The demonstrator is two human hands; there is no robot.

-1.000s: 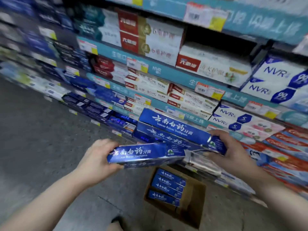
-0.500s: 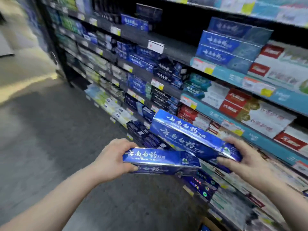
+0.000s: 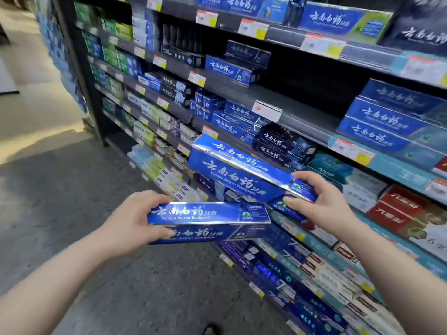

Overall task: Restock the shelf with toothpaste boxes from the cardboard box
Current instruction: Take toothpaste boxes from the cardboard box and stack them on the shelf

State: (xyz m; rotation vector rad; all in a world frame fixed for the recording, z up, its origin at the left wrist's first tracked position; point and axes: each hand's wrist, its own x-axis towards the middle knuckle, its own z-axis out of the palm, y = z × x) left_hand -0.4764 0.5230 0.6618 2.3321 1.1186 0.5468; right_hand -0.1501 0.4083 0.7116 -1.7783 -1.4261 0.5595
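Hands: left (image 3: 131,220) one box (image 3: 208,222) | right (image 3: 321,204) two boxes (image 3: 242,170)

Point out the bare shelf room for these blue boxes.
Free: the dark shelf board between the single blue box and the stacked blue boxes, behind the white tag. Crowded: the lower shelves.
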